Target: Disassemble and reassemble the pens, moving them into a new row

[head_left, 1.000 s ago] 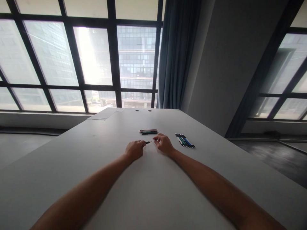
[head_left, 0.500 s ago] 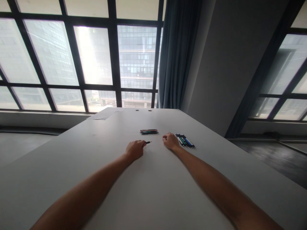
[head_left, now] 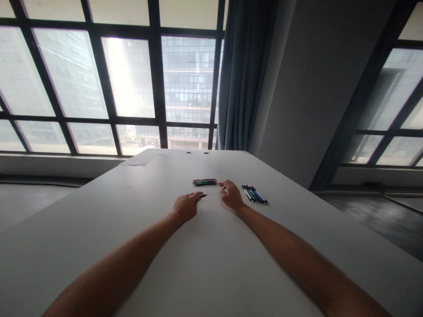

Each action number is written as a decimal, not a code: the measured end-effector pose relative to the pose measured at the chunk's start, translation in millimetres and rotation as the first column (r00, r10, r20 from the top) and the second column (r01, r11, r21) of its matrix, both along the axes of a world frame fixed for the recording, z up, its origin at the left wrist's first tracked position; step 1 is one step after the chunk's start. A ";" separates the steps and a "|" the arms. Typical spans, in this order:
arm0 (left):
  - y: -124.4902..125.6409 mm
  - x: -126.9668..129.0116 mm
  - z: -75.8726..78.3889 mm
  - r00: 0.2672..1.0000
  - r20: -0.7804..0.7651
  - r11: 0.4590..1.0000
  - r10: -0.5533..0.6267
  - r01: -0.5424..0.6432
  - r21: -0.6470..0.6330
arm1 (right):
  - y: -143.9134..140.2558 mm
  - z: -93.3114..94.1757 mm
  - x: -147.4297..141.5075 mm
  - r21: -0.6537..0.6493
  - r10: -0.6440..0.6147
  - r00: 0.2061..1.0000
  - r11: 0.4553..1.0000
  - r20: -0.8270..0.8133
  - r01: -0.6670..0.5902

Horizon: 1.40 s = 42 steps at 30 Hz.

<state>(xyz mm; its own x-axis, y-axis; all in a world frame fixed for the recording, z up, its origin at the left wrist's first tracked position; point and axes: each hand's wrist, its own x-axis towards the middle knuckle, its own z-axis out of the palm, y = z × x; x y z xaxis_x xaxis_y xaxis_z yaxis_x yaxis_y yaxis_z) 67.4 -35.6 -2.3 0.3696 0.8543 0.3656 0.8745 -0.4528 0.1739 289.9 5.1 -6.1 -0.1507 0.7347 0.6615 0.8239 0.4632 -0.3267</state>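
left hand (head_left: 185, 206) pinches a dark pen (head_left: 204, 195) low over the tabletop (head_left: 205, 264), tip pointing right. right hand (head_left: 231, 195), fingers loosely spread and holding nothing, sits beside the far pen pile (head_left: 205, 181). risk: a careless fingertip scatters that pile; the thin pen may slip from the pinch.

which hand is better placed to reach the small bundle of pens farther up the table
Right. The right hand sits beside the small bundle, fingers toward it; the left hand already grips a pen.
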 end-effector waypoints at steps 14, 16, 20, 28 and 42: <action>0.1 -1.4 1.8 0.999 -0.020 0.995 -0.046 0.047 0.084 | -21.4 0.6 -29.3 0.038 0.284 0.948 0.956 0.143 -0.292; 0.4 -1.2 2.0 0.999 -0.024 0.997 -0.029 0.031 0.078 | -20.4 -0.3 -28.9 0.030 0.270 0.952 0.960 0.145 -0.277; -1.2 0.6 4.4 0.999 -0.019 0.997 0.047 -0.046 0.059 | -17.9 -2.0 -26.3 0.002 0.228 0.966 0.973 0.121 -0.230; -4.3 3.9 7.0 0.983 -0.041 0.984 0.179 -0.179 0.004 | -22.9 -1.6 -28.1 0.044 0.330 0.930 0.939 0.162 -0.341; -4.9 1.3 7.8 0.997 -0.058 0.999 0.044 -0.043 0.012 | -21.4 -0.2 -28.6 0.023 0.204 0.965 0.977 0.164 -0.210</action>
<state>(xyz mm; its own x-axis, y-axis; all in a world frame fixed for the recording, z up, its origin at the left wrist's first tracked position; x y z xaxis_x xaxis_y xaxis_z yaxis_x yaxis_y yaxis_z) 68.7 -40.5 5.6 0.3534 0.8659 0.3540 0.9018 -0.4160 0.1171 261.3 -16.3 -6.4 -0.4028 0.6497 0.6447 0.7485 0.6392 -0.1765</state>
